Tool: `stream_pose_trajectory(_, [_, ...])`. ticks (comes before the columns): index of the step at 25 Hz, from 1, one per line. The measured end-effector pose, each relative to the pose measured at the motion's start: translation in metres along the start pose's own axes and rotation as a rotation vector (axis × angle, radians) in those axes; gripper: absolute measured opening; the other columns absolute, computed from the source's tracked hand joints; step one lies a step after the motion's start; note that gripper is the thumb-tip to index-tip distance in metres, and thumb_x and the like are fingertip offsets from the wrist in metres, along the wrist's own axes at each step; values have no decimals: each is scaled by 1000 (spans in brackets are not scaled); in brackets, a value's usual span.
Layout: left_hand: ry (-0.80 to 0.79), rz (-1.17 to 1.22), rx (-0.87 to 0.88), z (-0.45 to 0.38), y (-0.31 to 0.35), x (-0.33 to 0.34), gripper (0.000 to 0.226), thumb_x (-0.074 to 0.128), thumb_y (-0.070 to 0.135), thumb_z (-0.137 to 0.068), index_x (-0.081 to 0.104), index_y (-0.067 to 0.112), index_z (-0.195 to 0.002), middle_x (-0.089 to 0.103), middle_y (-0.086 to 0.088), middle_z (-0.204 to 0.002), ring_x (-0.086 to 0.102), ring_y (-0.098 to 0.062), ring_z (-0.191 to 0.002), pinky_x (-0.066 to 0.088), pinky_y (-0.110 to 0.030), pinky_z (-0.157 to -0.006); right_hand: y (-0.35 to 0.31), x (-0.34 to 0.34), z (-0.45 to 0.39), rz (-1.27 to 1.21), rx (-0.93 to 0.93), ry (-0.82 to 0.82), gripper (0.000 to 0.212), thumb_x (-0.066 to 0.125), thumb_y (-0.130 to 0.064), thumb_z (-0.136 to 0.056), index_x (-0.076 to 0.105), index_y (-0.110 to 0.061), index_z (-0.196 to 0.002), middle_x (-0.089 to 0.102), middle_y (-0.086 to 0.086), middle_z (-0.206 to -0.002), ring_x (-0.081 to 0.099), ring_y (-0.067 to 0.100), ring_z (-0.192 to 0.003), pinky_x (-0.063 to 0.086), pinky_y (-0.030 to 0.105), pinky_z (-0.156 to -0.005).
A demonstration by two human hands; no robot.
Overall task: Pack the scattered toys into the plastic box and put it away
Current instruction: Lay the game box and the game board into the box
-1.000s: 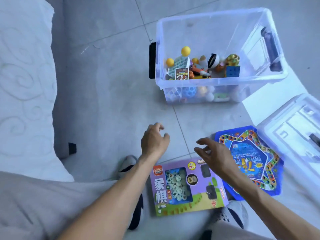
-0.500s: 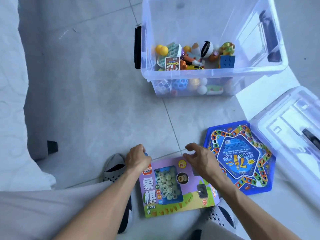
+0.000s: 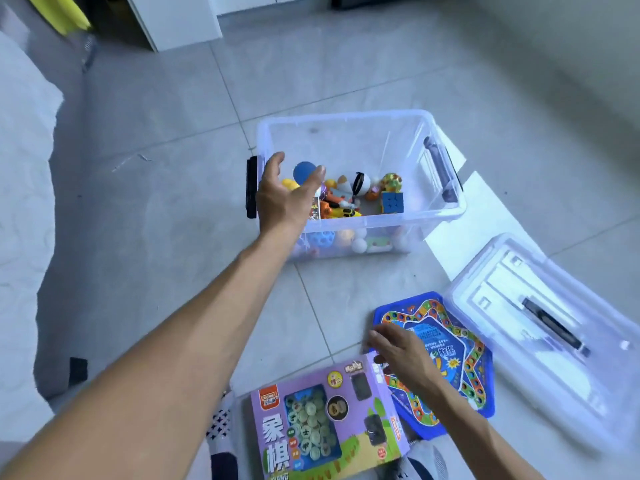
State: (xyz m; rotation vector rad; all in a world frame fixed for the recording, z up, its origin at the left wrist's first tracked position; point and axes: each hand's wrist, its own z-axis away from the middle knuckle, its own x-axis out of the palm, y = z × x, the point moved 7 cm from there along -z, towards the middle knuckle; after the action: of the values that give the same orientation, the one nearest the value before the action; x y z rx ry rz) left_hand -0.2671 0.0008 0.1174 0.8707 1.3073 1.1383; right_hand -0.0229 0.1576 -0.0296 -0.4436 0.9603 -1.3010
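Note:
The clear plastic box (image 3: 346, 116) stands on the tiled floor with several small toys in it, among them a colour cube (image 3: 393, 201). My left hand (image 3: 280, 199) reaches over the box's left end with fingers spread. A blue ball (image 3: 304, 172) sits between its thumb and fingertips; I cannot tell whether they touch it. My right hand (image 3: 401, 351) hovers with relaxed, curved fingers over the far right corner of the purple chess box (image 3: 277, 438), at the edge of the blue star board game (image 3: 460, 358).
The box's clear lid (image 3: 554, 358) lies on the floor at right, next to the board game. White bedding (image 3: 20, 237) fills the left side. A white cabinet (image 3: 180, 19) stands at the back. My patterned slipper (image 3: 221, 420) is beside the chess box.
My left hand left the chess box's corner and stretched out over the plastic box, and a blue ball now shows at its fingers. My right hand stayed near the chess box. The camera tilted up.

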Motion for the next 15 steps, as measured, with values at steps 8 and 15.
stream_pose_trajectory(8, [-141,-286,-388,139,-168,-45,32,62,20,-80,61,17,-112,64,-5,-119,61,-25,-107,46,-31,-87,37,-25,45,123,202,-47,17,60,-27,-94,66,-14,-104,72,7,-95,67,19,-75,53,34,-64])
stream_pose_trajectory(15, [-192,-671,-789,209,-297,-109,36,60,30,-70,48,17,-102,61,-9,-101,61,-29,-87,55,-41,-78,99,29,24,371,419,-185,40,66,-30,-86,54,-10,-119,61,7,-105,57,20,-87,43,28,-66])
